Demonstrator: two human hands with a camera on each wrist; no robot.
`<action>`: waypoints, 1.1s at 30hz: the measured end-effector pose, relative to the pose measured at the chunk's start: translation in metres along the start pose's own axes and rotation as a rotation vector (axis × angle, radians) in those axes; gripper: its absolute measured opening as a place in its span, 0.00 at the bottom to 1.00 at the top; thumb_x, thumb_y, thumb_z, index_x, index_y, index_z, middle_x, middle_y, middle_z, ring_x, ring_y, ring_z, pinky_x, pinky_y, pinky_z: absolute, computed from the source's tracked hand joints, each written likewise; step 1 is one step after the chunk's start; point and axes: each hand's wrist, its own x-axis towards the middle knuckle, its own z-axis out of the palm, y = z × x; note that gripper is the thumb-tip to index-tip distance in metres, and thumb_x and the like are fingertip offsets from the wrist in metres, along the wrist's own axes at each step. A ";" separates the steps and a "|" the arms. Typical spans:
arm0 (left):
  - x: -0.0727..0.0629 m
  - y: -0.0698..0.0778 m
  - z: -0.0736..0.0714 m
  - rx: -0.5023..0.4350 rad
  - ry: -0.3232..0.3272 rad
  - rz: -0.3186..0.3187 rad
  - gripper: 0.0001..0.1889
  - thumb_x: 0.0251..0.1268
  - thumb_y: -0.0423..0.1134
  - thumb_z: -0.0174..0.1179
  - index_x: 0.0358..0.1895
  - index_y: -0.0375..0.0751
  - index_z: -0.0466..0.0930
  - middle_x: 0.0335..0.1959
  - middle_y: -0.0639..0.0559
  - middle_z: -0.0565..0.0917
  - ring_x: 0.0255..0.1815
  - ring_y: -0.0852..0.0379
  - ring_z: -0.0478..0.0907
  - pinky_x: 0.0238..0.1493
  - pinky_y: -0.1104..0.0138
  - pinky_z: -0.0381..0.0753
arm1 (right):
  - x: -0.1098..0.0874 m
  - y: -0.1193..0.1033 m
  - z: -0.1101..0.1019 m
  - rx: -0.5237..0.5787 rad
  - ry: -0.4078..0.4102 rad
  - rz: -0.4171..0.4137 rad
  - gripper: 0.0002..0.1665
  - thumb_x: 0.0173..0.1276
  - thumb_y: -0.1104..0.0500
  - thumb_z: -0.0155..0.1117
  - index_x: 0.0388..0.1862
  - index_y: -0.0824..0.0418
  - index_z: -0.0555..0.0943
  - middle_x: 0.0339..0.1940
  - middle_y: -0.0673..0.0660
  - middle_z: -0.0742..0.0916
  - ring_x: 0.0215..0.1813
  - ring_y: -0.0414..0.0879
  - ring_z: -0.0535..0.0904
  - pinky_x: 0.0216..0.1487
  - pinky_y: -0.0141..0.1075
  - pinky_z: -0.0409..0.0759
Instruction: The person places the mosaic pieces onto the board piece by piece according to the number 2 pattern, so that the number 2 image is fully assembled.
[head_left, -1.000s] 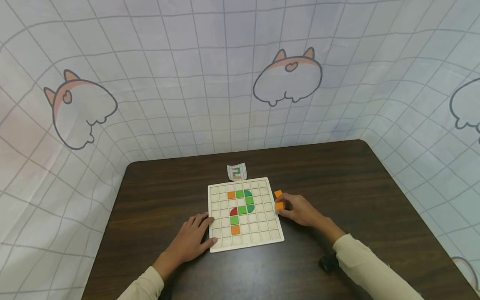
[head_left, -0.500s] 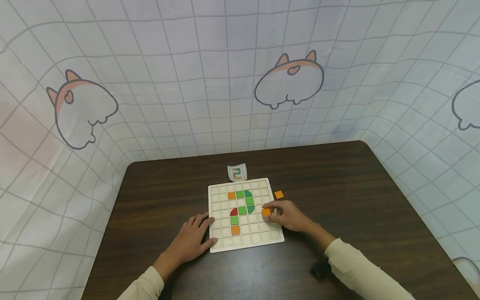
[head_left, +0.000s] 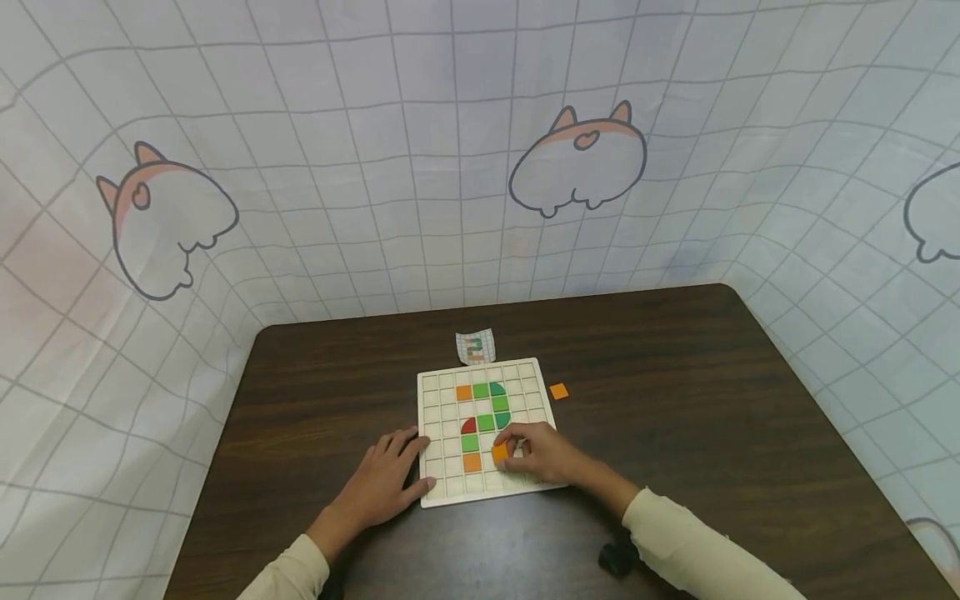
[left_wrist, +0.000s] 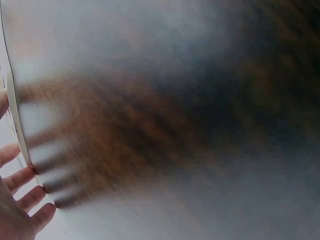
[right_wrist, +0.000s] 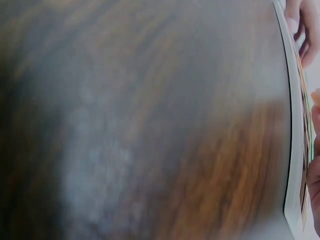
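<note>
In the head view, a cream grid board (head_left: 447, 489) lies on the table. My right hand (head_left: 542, 454) pinches an orange square tile (head_left: 500, 452) above the board's lower middle cells. My left hand (head_left: 380, 479) rests at the board's left edge, thumb and index fingertip on the rim. Set in the cells are several green square tiles (head_left: 500, 403), two dark green quarter-round tiles (head_left: 497, 388), a red quarter-round tile (head_left: 469, 426) and two orange ones. The left wrist view shows my left fingers (left_wrist: 42, 217) along the board's edge; in the right wrist view my right hand (right_wrist: 314, 175) is partly cut off.
Another orange square tile (head_left: 558, 391) lies on the dark wooden table (head_left: 660, 375), right of the board. A small paper card (head_left: 476, 347) printed with a coloured pattern touches the board's far edge. Behind the table hangs a white gridded cloth (head_left: 420, 167).
My right hand has carried an orange tile from the table right of the board leftward over the cells. The other orange tile stays on the table. My left hand has stayed put.
</note>
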 end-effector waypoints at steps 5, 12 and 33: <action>-0.001 0.001 0.000 -0.001 0.001 -0.001 0.36 0.69 0.63 0.58 0.73 0.47 0.68 0.74 0.43 0.67 0.70 0.40 0.67 0.65 0.42 0.69 | 0.002 -0.005 0.007 -0.113 -0.005 -0.059 0.14 0.63 0.58 0.74 0.47 0.59 0.86 0.32 0.44 0.83 0.32 0.37 0.74 0.36 0.27 0.73; -0.001 0.001 0.001 0.000 -0.009 -0.011 0.36 0.69 0.64 0.57 0.73 0.48 0.67 0.74 0.43 0.67 0.71 0.40 0.66 0.66 0.42 0.69 | 0.002 -0.009 0.015 -0.248 0.063 -0.116 0.15 0.63 0.56 0.74 0.48 0.58 0.87 0.36 0.48 0.85 0.37 0.41 0.77 0.42 0.29 0.75; 0.000 0.001 0.002 -0.001 -0.007 -0.012 0.36 0.69 0.64 0.58 0.73 0.48 0.68 0.74 0.43 0.67 0.71 0.40 0.66 0.66 0.43 0.69 | 0.005 -0.014 0.014 -0.303 0.038 -0.061 0.16 0.64 0.51 0.74 0.49 0.55 0.88 0.39 0.48 0.84 0.41 0.41 0.79 0.45 0.34 0.77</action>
